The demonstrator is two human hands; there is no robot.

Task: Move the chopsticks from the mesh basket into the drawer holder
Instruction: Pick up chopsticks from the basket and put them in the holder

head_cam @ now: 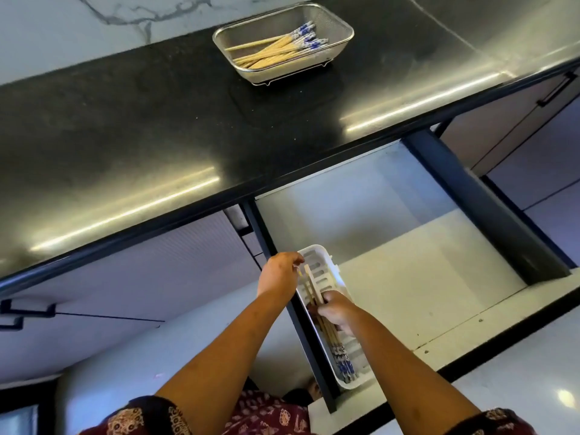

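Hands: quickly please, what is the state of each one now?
Left hand: at the holder's far end, fingers on the chopstick tips; grip cannot be told.
Right hand: closed around the chopsticks in the holder.

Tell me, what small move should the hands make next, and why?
Probably let go: the right hand should release its bundle of chopsticks so they settle flat. They already lie inside the white holder in the open drawer, with the left hand steadying their tips. More chopsticks wait in the mesh basket.
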